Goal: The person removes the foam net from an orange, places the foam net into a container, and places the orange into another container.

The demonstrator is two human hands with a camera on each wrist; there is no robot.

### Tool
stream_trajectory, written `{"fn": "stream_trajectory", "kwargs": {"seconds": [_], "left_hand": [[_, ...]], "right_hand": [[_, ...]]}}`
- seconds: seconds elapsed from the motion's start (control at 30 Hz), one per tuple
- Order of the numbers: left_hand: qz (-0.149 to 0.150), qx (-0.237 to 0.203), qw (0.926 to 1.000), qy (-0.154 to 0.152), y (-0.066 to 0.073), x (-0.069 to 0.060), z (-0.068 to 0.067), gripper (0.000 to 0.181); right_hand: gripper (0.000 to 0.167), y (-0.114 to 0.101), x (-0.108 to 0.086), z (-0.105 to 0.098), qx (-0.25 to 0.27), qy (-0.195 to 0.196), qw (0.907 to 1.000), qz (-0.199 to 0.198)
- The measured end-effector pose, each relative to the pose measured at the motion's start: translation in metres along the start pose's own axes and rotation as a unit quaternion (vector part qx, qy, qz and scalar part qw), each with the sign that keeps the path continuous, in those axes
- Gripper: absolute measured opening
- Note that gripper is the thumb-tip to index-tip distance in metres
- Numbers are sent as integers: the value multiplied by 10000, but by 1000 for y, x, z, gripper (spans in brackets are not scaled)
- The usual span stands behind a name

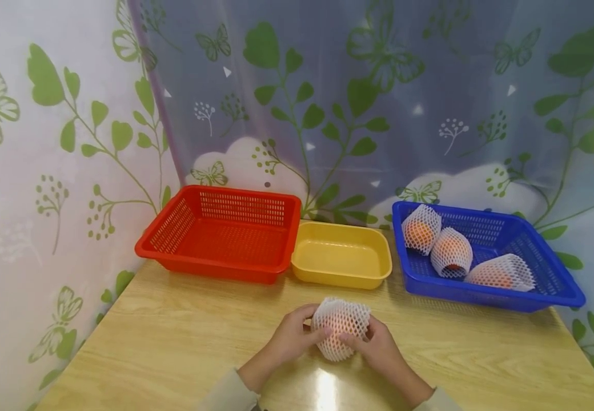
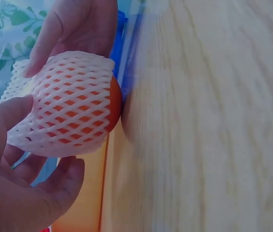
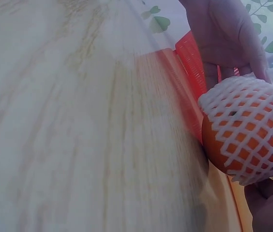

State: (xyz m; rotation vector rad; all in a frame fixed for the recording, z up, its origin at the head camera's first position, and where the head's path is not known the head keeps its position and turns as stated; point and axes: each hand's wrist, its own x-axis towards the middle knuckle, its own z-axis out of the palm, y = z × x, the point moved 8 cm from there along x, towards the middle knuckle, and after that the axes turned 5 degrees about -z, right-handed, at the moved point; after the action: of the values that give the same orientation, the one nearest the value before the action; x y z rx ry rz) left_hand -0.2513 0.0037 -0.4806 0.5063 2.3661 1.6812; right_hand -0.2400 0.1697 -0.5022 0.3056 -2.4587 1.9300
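Observation:
An orange [image 1: 339, 337] wrapped in a white foam net stands low over the front middle of the wooden table. My left hand [image 1: 288, 335] holds it from the left, thumb on the near side and fingers behind. From the right my right hand [image 1: 381, 347] grips it the same way. In the left wrist view the net [image 2: 71, 104] leaves the bare orange skin [image 2: 115, 104] showing at one end. The right wrist view shows a small dark spot on the orange [image 3: 252, 130] through the mesh. Parts of the fingers are hidden behind the fruit.
A red basket [image 1: 220, 273] stands at the back left, beside a yellow tray [image 1: 340, 278] in the middle. At the back right, a blue basket [image 1: 487, 297] holds 3 net-wrapped fruits [image 1: 451, 251]. A patterned curtain [image 1: 287, 114] hangs behind the table [image 1: 173, 331].

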Motion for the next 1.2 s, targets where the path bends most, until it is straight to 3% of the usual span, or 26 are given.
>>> {"fn": "stream_trajectory", "kwargs": {"seconds": [0.33,0.5,0.7,0.93,1.2], "left_hand": [[-119,-60,9996,-236,-3,0,2,53],[-89,6,9992,-395,-3,0,4,55],[-67,57,9987,-497,-1,1,6,54],[-97,248,9983,-522,0,2,5,61],[-214,241,9981,-526,-3,0,6,57]], "right_hand": [[37,-5,2,0,73,7,9998,-157],[32,-7,1,-3,61,305,9995,-4],[20,-9,3,-8,162,660,9975,-175],[20,-11,5,-10,257,581,9971,-413],[27,-8,1,-8,181,591,9976,-321]]}}
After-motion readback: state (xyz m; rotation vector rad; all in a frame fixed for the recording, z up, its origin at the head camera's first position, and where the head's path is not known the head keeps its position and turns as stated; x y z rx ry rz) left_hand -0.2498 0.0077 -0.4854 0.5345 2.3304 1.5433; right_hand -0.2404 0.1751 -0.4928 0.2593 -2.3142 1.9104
